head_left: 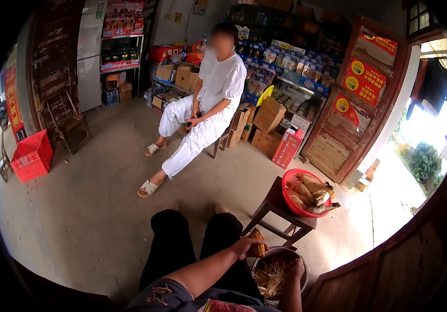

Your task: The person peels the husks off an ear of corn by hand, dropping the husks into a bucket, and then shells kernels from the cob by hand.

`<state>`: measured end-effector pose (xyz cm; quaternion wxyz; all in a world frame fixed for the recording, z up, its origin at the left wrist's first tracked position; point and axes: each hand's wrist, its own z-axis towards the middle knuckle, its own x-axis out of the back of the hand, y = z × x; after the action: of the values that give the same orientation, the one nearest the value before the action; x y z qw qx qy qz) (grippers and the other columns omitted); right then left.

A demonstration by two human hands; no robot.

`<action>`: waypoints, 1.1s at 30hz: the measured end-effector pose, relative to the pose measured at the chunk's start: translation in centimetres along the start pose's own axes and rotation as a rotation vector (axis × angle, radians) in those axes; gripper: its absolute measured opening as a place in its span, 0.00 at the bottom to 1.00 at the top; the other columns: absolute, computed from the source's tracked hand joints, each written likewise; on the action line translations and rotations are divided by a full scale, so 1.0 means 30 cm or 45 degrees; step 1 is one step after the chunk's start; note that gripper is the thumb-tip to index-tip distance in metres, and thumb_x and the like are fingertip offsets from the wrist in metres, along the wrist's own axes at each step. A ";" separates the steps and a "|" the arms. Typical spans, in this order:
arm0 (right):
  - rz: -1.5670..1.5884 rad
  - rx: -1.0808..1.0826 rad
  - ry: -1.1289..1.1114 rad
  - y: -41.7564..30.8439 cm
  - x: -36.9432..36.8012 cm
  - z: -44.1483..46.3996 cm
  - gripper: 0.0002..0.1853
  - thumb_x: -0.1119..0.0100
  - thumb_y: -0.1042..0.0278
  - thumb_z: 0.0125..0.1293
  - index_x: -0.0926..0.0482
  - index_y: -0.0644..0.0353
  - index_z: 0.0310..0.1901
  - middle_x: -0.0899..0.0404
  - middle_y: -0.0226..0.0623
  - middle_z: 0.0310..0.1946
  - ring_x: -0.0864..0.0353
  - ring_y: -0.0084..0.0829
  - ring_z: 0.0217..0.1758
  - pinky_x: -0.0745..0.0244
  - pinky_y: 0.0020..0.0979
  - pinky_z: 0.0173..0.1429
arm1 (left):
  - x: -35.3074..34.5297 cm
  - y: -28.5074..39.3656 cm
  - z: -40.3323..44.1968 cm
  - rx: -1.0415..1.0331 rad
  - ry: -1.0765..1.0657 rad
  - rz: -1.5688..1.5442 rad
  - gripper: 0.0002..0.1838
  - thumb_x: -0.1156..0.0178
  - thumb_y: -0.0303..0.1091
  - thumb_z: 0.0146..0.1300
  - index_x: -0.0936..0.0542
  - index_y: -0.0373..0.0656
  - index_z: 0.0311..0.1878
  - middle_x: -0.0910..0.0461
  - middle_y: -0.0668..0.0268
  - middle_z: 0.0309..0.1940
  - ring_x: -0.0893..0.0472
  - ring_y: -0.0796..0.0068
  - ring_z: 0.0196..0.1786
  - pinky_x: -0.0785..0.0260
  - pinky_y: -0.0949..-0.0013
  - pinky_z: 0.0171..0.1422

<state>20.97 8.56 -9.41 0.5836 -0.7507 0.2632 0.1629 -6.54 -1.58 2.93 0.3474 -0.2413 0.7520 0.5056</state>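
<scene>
My left hand (243, 248) is wrapped round a yellow ear of corn (257, 244), raised above the left rim of a metal pot (305, 281). Pale corn husks (269, 280) lie in the pot. At the pot's right side is my right hand (295, 269), its fingers closed; whatever they may hold is hidden. In front of the pot, a red plastic basket (287, 193) of several unhusked ears of corn (311, 193) rests on a dark wooden stool (275, 200).
A person in white (215, 83) sits facing me, hands together on the lap. Stocked shelves (286, 62) and cardboard boxes (269, 115) stand behind. A wooden door panel (356, 99) is at the right, a red crate (32, 156) and a wooden chair (70, 125) at the left.
</scene>
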 end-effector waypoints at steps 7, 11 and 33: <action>-1.520 0.379 -0.106 0.132 0.181 0.025 0.24 0.38 0.58 0.62 0.31 0.65 0.53 0.21 0.37 0.34 0.21 0.28 0.37 0.26 0.27 0.46 | -0.011 0.008 -0.012 0.038 -0.054 -0.078 0.16 0.50 0.29 0.59 0.26 0.33 0.49 0.21 0.55 0.44 0.21 0.61 0.47 0.25 0.57 0.52; -1.505 0.757 -0.204 -0.075 -0.058 -0.146 0.13 0.48 0.79 0.56 0.21 0.61 0.44 0.21 0.41 0.41 0.21 0.35 0.46 0.28 0.30 0.54 | -0.006 -0.003 -0.007 0.056 -0.082 -0.046 0.18 0.50 0.24 0.56 0.29 0.37 0.52 0.23 0.53 0.47 0.23 0.57 0.52 0.25 0.53 0.54; -1.602 0.979 -0.654 -0.180 -0.480 -0.389 0.14 0.46 0.65 0.64 0.31 0.62 0.23 0.29 0.49 0.19 0.28 0.51 0.25 0.33 0.42 0.29 | -0.072 0.005 -0.030 0.059 -0.052 0.599 0.23 0.41 0.27 0.51 0.29 0.38 0.53 0.23 0.63 0.40 0.21 0.72 0.38 0.27 0.71 0.44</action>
<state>11.75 1.25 5.90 0.8281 -0.4426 -0.3175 -0.1328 -5.50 -2.33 4.90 0.2408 -0.0410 0.7917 0.5600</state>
